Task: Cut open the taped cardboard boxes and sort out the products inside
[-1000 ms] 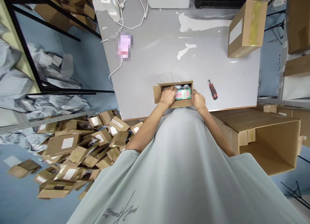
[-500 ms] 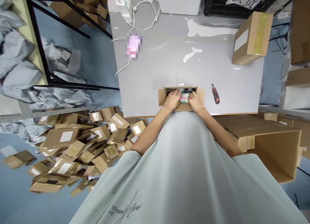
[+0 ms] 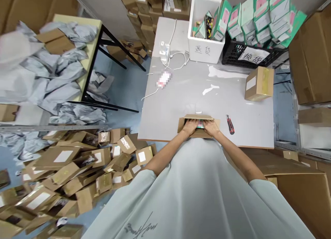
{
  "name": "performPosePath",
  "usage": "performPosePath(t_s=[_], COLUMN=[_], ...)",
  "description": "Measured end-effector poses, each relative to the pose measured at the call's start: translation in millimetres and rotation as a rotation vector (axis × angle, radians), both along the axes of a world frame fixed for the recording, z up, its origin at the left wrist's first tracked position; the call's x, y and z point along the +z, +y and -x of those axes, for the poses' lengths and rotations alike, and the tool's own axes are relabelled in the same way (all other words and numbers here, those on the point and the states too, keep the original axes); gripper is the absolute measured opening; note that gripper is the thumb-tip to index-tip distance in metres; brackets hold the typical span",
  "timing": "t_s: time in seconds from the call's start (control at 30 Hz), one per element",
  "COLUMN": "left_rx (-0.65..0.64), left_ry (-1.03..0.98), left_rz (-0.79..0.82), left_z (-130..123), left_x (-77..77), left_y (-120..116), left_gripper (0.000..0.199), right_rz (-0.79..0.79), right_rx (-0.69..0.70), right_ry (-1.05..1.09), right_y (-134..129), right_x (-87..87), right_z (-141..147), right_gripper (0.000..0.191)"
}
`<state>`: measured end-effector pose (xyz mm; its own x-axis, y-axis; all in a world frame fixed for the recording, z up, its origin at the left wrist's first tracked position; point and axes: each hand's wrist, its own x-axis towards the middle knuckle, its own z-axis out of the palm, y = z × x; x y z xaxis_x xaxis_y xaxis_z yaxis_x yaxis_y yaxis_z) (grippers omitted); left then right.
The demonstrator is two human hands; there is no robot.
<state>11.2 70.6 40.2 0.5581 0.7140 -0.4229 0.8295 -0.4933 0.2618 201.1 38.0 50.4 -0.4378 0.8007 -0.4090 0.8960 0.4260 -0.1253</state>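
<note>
An open cardboard box (image 3: 201, 133) sits at the front edge of the grey table, its flaps folded outward. Inside it, part of a pink-and-green box (image 3: 200, 123) shows between my two hands. My left hand (image 3: 190, 126) reaches into the carton and grips the left end of that box. At the right end, my right hand (image 3: 210, 127) holds it in the same way. The carton walls and the far flap partly hide my fingertips. A red and black utility knife (image 3: 230, 124) lies on the table to the right of the carton.
At the table's back stand a white bin (image 3: 206, 49) and a black crate (image 3: 234, 52) of green-and-pink boxes. A taped carton (image 3: 259, 83) is at the right. A pixelated device (image 3: 163, 79) with cables lies left. Opened cartons (image 3: 64, 156) cover the floor at left.
My view has tilted up, showing more of the table's back. Both hands remain in the carton, fingers now reaching further under its far flap, which stands more over them.
</note>
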Motion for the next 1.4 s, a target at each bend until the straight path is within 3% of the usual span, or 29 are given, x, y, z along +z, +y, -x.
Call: performPosePath(t_s=[0.23, 0.43, 0.53, 0.6, 0.7, 0.83, 0.97, 1.1, 1.27, 1.4], left_rx=[0.046, 0.062, 0.103, 0.21, 0.491, 0.827, 1.006, 0.996, 0.961, 0.905], left_ry=[-0.021, -0.114, -0.206, -0.362, -0.691, -1.128, -1.345, -1.43, -1.485, -1.423], left_rz=[-0.033, -0.042, -0.054, -0.031, 0.105, 0.489, 0.801, 0.931, 0.975, 0.94], left_z=[1.1, 16.5, 32.2, 43.0, 54.1, 54.5, 49.5, 50.1, 60.0, 80.6], left_x=[5.4, 37.9, 57.6, 68.7, 81.3, 93.3, 103.7, 111.6, 121.6, 135.5], left_y=[2.8, -6.9, -12.4, -11.9, -6.4, -0.1, -1.8, -4.5, -1.9, 1.5], left_gripper=[0.065, 0.047, 0.041, 0.039, 0.035, 0.046, 0.063, 0.064, 0.064, 0.063], right_rz=[-0.011, -0.063, -0.145, -0.162, -0.098, -0.046, -0.059, -0.065, -0.043, -0.095], right_rx=[0.024, -0.025, -0.227, -0.446, -0.694, -0.698, -0.64, -0.645, -0.648, -0.66], right_ry=[0.012, 0.109, 0.425, 0.734, 1.114, 1.372, 1.433, 1.477, 1.48, 1.424], right_y=[10.0, -3.3, -11.9, -13.1, -4.5, 21.1, 46.5, 63.0, 74.2, 77.7], right_x=[8.5, 27.1, 37.5, 45.3, 62.0, 93.7, 119.8, 128.4, 135.7, 145.8], right_z=[-0.4, -24.1, -49.5, -61.9, -64.3, -41.6, -12.9, 7.0, 23.4, 33.6], right_gripper=[0.039, 0.035, 0.046, 0.057, 0.07, 0.068, 0.064, 0.072, 0.089, 0.081])
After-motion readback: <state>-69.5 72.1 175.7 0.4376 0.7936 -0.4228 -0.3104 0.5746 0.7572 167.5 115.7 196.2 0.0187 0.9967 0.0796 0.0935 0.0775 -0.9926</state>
